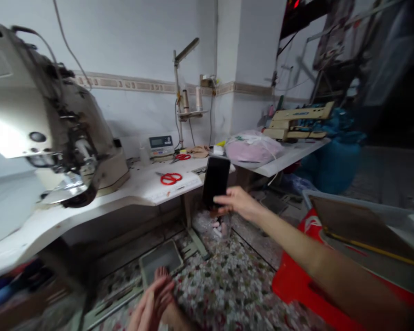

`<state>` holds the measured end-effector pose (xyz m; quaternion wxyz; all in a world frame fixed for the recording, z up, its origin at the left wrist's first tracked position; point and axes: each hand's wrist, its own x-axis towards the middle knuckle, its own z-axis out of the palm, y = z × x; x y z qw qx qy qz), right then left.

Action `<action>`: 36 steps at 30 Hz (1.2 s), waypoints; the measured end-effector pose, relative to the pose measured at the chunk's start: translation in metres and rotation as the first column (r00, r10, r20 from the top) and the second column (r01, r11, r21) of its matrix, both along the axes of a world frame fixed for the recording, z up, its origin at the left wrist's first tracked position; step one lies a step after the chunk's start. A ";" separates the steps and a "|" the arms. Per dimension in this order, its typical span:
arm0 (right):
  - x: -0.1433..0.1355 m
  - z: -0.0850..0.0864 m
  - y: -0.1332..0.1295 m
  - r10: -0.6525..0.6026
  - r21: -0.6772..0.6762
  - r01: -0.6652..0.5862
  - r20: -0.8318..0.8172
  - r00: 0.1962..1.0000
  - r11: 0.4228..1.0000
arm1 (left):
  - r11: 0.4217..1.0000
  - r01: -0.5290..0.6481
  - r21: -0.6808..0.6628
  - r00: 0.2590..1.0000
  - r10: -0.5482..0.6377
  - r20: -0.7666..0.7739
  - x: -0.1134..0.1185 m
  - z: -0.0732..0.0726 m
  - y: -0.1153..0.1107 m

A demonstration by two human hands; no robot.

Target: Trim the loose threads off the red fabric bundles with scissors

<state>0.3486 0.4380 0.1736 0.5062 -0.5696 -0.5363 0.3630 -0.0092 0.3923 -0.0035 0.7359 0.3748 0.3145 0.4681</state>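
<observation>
My right hand (pixel 239 202) reaches forward from the right and grips a dark smartphone (pixel 216 179) by its lower right edge. The thumb lies across the phone's front, and its screen looks black. The phone is upright, slightly tilted, in front of the sewing table's right end. My left hand (pixel 152 301) is low in the view, near a bare foot (pixel 163 271), with its fingers loosely stretched out and nothing visible in them. On the white sewing table (pixel 138 184) lie red-handled scissors (pixel 170 178) and a second red-handled pair (pixel 182 157) farther back.
A large sewing machine (pixel 79 133) stands at left, with a control panel (pixel 161 146) and thread stand (pixel 192 112) behind. A pink bundle in plastic (pixel 251 147) lies on another table. A red chair or stool (pixel 296 276) is at right. A foot pedal (pixel 162 257) is on the floor.
</observation>
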 end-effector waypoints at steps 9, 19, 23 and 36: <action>-0.180 -0.151 -0.228 0.343 -0.438 -0.721 -0.667 0.661 0.538 | 0.841 0.143 -0.522 0.933 0.062 0.355 0.005 0.083 -0.146; -0.246 -0.162 -0.298 0.410 -0.427 -0.763 -0.659 0.630 0.486 | 0.756 0.076 -0.651 0.929 0.184 0.323 -0.069 0.052 -0.236; -0.252 -0.162 -0.310 0.441 -0.407 -0.790 -0.667 0.600 0.458 | 0.733 0.070 -0.677 0.910 0.231 0.344 -0.078 0.048 -0.249; -0.207 -0.161 -0.289 0.384 -0.453 -0.580 -0.455 0.803 0.677 | 0.786 0.098 -0.611 0.924 0.157 0.350 -0.080 0.060 -0.249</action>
